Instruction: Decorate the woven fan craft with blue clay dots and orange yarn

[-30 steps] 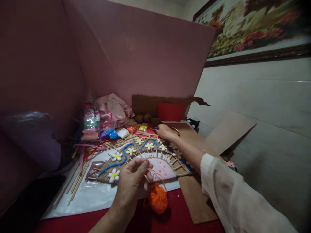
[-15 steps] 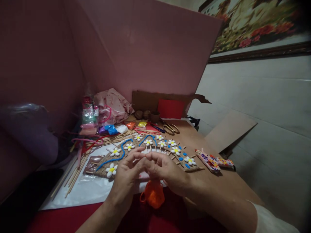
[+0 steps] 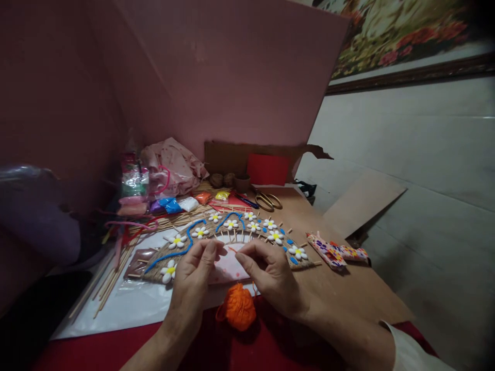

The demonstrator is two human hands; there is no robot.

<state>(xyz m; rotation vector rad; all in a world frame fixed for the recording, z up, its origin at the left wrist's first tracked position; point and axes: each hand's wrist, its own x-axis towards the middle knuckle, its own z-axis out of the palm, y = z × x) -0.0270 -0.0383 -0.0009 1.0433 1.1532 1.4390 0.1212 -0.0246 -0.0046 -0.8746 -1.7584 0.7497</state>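
My right hand (image 3: 268,268) pinches an orange yarn strand (image 3: 233,250), whose short end pokes out toward my other hand. My left hand (image 3: 199,265) faces it, thumb pressed to curled fingers; whatever lies in that pinch is too small to make out. A gap separates the two hands. Below them an orange yarn ball (image 3: 240,307) rests near the table's front edge, with a strand rising toward my right hand. Behind the hands lies a twine-wrapped arch (image 3: 164,265) with stick ends, white-and-yellow flowers, blue wavy lines and blue dots. Pink dotted fabric (image 3: 228,268) shows inside its curve.
Gold-handled scissors (image 3: 266,201), a brown pot (image 3: 242,183) and colored clay packets (image 3: 170,205) sit at the back. Loose sticks (image 3: 110,283) lie left on a white sheet (image 3: 127,314). A flower-patterned glue gun-shaped item (image 3: 334,252) is at right.
My hands, together before, have drawn apart, and the orange strand's end now shows in my right fingers. The camera view has shifted slightly.
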